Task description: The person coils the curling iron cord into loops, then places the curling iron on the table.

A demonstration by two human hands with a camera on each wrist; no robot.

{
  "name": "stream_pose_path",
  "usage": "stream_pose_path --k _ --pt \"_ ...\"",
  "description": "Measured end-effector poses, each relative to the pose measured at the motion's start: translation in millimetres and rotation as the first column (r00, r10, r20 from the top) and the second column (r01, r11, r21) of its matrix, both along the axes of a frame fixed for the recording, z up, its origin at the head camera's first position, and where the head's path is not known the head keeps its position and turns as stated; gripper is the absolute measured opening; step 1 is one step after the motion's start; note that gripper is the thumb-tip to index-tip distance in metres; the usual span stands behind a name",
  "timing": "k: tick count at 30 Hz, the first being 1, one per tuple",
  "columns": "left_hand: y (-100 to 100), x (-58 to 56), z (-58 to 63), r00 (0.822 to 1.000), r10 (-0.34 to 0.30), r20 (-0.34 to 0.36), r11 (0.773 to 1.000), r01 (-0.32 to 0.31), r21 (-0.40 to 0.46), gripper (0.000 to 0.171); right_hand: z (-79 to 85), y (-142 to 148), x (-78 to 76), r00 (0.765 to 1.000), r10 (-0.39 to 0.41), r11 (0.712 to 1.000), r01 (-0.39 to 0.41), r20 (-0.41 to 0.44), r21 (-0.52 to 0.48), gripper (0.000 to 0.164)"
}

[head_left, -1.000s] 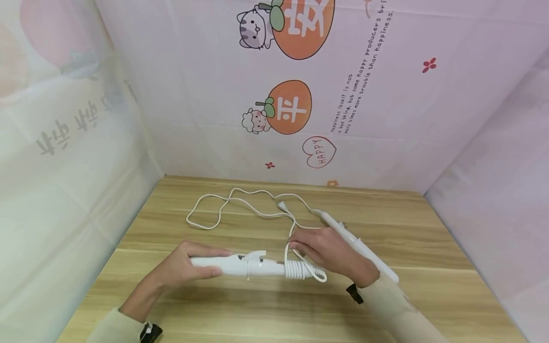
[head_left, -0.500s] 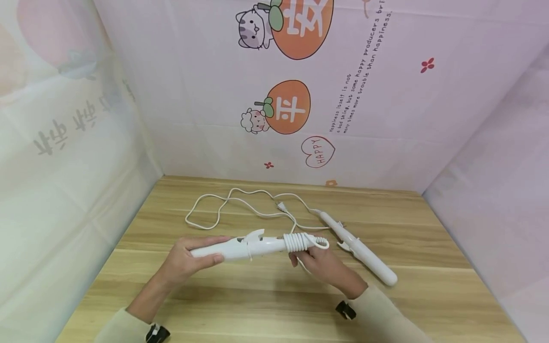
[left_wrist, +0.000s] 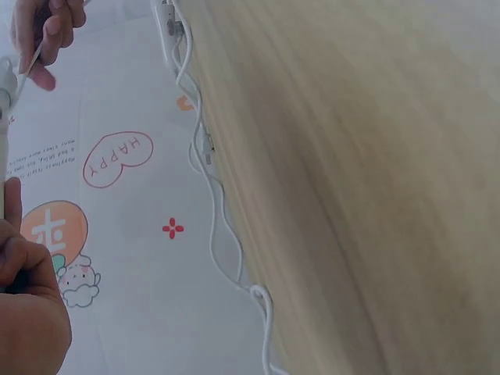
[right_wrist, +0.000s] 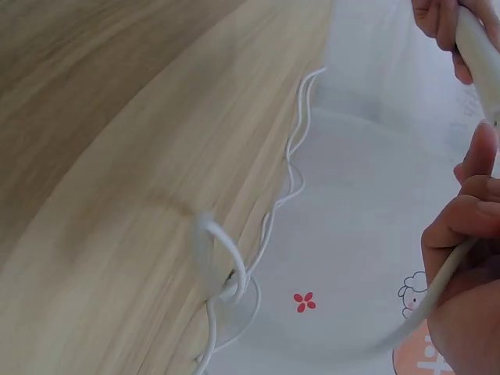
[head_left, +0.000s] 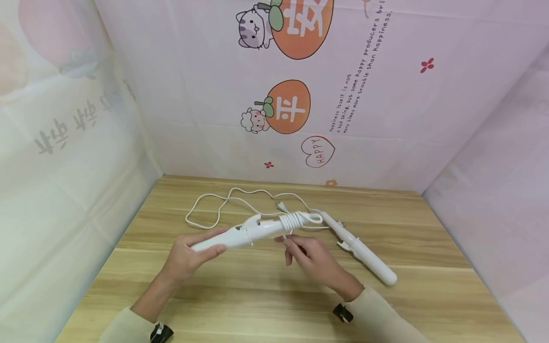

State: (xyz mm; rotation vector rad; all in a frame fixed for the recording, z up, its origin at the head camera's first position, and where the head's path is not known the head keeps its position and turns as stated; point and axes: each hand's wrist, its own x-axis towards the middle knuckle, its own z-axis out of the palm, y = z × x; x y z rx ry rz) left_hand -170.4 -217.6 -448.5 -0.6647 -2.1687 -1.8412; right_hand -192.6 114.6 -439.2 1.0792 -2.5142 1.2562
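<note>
A white curling iron (head_left: pixel 230 239) is held above the table in my left hand (head_left: pixel 188 255), whose fingers and thumb grip its thick end. Its lever stands out from the body near the middle. Several turns of white cord (head_left: pixel 291 221) wrap the slimmer end, and a loop sticks out past them. Just below these turns, my right hand (head_left: pixel 315 259) pinches the cord. In the right wrist view, the cord (right_wrist: pixel 437 297) runs through the curled fingers of my right hand (right_wrist: pixel 469 219). A second white curling iron (head_left: pixel 371 262) lies slanted on the table at the right.
Loose white cord (head_left: pixel 208 227) curves over the back of the wooden table (head_left: pixel 240 305). A plug (head_left: pixel 281 206) lies amid it, and another plug (head_left: pixel 341 225) is beside the second iron. Printed cloth walls (head_left: pixel 206 119) enclose the back and both sides.
The wound end of the held curling iron has risen, tilting up to the right. My right hand has moved from behind the iron to below it, still with the cord.
</note>
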Motion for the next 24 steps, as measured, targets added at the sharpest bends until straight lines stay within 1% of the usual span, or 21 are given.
stream_pose_path --k 3,5,7,9,13,14,16,17,18,19,20,22,23,24 --pt "-1 -0.9 2.1 0.998 0.051 -0.022 0.999 -0.051 0.003 0.04 0.2 -1 0.9 1.0 0.002 1.0 -0.002 -0.011 0.015 0.034" --pt "-1 -1.8 3.1 0.996 0.066 -0.057 0.998 -0.067 -0.007 0.04 0.5 0 2.4 1.0 -0.004 1.0 0.004 -0.021 0.02 0.029" --pt "-2 -2.2 3.7 0.991 0.088 -0.102 0.995 -0.092 -0.036 0.041 1.0 2 4.0 1.0 -0.01 1.0 0.011 -0.029 0.029 0.025" --pt "-3 -2.4 4.5 0.983 0.117 -0.145 0.989 -0.128 -0.069 0.041 2.4 4 5.9 0.999 -0.018 0.999 0.019 -0.029 0.039 0.024" --pt "-7 -2.5 5.7 0.961 0.194 -0.195 0.967 -0.22 -0.126 0.041 8.4 9 7.6 0.999 -0.013 0.998 0.016 -0.045 0.064 0.018" --pt "-8 -2.5 5.8 0.957 0.201 -0.209 0.963 -0.232 -0.139 0.042 10.5 10 7.7 0.998 -0.005 0.997 0.009 -0.06 0.072 0.016" --pt "-10 -2.2 5.7 0.952 0.205 -0.228 0.956 -0.245 -0.164 0.042 15.8 13 7.4 0.992 0.011 0.995 0.001 -0.124 0.097 0.013" --pt "-10 -1.9 5.8 0.95 0.2 -0.239 0.953 -0.246 -0.179 0.042 18.7 14 7.1 0.985 0.018 0.994 0.001 -0.173 0.113 0.012" --pt "-10 -1.5 5.7 0.949 0.193 -0.251 0.95 -0.244 -0.193 0.042 21.7 16 6.6 0.972 0.027 0.991 0.004 -0.232 0.131 0.012" --pt "-10 -1.0 5.6 0.949 0.178 -0.262 0.949 -0.236 -0.209 0.043 24.6 17 5.7 0.953 0.031 0.989 0.015 -0.301 0.149 0.013" --pt "-10 -0.4 5.6 0.951 0.16 -0.265 0.949 -0.222 -0.224 0.042 27.7 19 4.6 0.93 0.036 0.986 0.027 -0.367 0.164 0.016" --pt "-10 0.6 5.6 0.955 0.115 -0.272 0.946 -0.189 -0.263 0.042 33.4 22 1.7 0.872 0.046 0.982 0.052 -0.487 0.184 0.023" --pt "-10 1.0 5.4 0.959 0.086 -0.271 0.944 -0.165 -0.284 0.041 35.8 23 0.0 0.845 0.053 0.981 0.057 -0.533 0.188 0.027" --pt "-11 1.4 5.0 0.962 0.05 -0.27 0.943 -0.134 -0.305 0.041 37.9 24 -1.8 0.823 0.061 0.98 0.058 -0.565 0.191 0.029"
